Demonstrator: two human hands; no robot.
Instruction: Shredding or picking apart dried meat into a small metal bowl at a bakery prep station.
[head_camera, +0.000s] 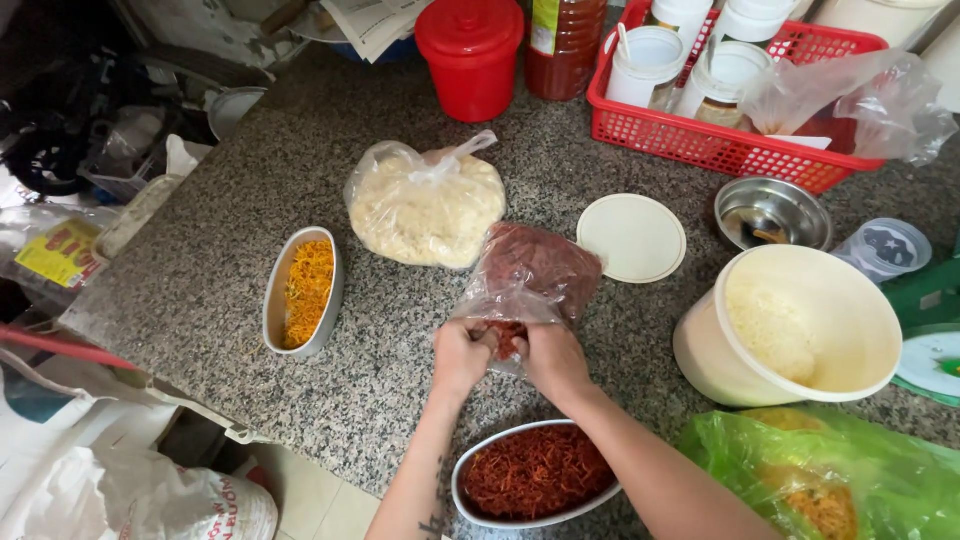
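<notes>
Red shreds (508, 338) sat pinched at the mouth of a clear bag (530, 275) on the granite counter (230, 250), just above the oval dish (535, 475) of the same. Both the left hand (462, 355) and right hand (553, 360) were closed around that bag mouth; working well meant gripping close and keeping over the dish to catch spills

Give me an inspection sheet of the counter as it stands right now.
Surface: speckled granite counter, dry.
Job's things: clear bag of red shreds; oval dish of red shreds below it.
Clutter: orange-shred dish, white-crumb bag, cream tub, round lid, red basket, green bag.
Grippers: left hand and right hand both grip the bag's mouth.
Cables: nothing seen.
Surroundings: sacks on the floor at left.
</notes>
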